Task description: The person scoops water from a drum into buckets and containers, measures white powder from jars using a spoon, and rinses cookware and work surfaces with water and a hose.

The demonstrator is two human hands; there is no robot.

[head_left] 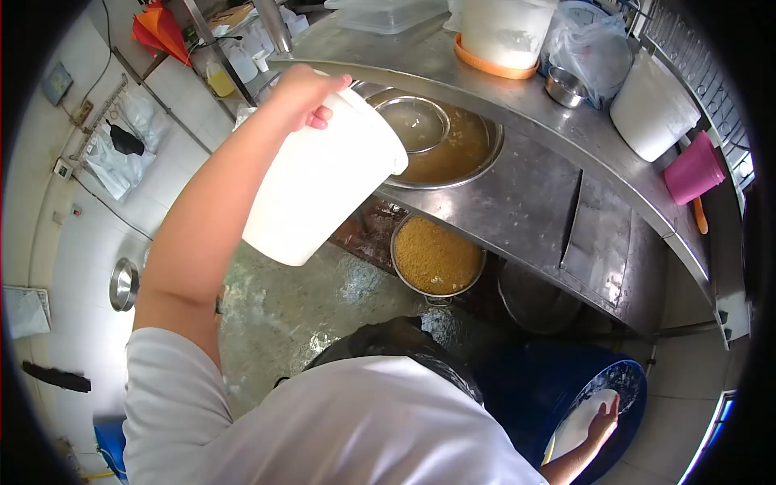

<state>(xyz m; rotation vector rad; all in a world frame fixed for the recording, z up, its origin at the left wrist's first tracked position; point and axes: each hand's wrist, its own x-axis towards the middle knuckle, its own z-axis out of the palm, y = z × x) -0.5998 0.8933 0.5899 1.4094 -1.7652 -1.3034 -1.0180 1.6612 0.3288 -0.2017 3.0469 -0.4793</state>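
Note:
My left hand [303,97] is closed on the rim of a white plastic bucket [323,178]. The bucket is tilted, its mouth towards a metal basin [495,158] of brownish liquid; its inside is hidden from me. A round metal-rimmed vessel [416,121], perhaps a strainer, sits in that liquid. At the lower right, my right hand [602,422] grips a smooth white object [578,424] at the mouth of a blue barrel [517,388]. I cannot make out that object's kind. Whitish residue coats the barrel's inner wall.
A metal pot of yellow grains or beans [436,255] stands on the wet floor [347,283] below the steel counter [517,194]. The raised shelf [598,121] carries a white tub [505,32], a small metal bowl [566,87], a white bucket [653,105] and a pink container [693,170].

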